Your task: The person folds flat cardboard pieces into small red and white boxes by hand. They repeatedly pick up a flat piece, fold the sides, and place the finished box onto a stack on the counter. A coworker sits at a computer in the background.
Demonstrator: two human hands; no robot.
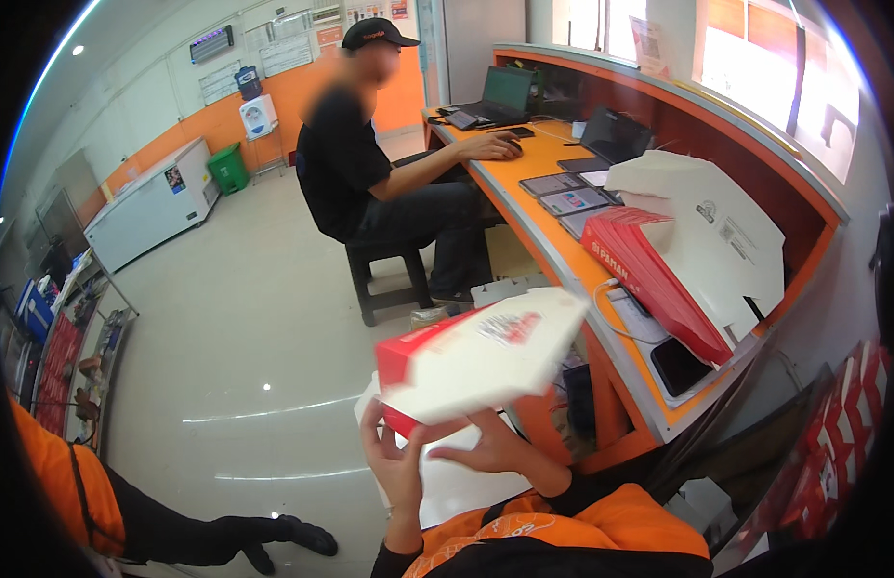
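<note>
1. Left hand (pixel 394 462): raised in front of the chest, fingers curled up around the lower left edge of a flat white carton with a red side (pixel 481 358). Thumb and fingertips press on the carton's underside near its red corner, so it's a grasp, not a loose touch.
2. Right hand (pixel 500 448): under the carton's right half, palm up, fingers spread fairly wide and flat against the white bottom; supporting more than pinching (thumb is hidden by the carton, so can't tell exactly how it closes).
3. Carton: held in mid-air btw both hands, tilted, its right end higher than the left, a printed patch on its top face. It sits just in front of the orange counter (pixel 524 188), not touching it.
4. Below the hands: a white sheet or flat panel (pixel 457 486) at lap level, partly covered by the wrists.
5. On the counter, right of the carton: a stack of red flat-packed boxes (pixel 649 279) w/ a big white unfolded box blank (pixel 707 231) leaning over them, a dark phone (pixel 678 366) near the counter edge, tablets (pixel 567 193) further back.
6. Farther off: another person in black w/ a cap (pixel 355 164) sits on a dark stool (pixel 384 275), one hand on the counter by a laptop (pixel 505 96).
7. Far left: white chest freezer (pixel 153 207), green bin (pixel 228 169).
</note>
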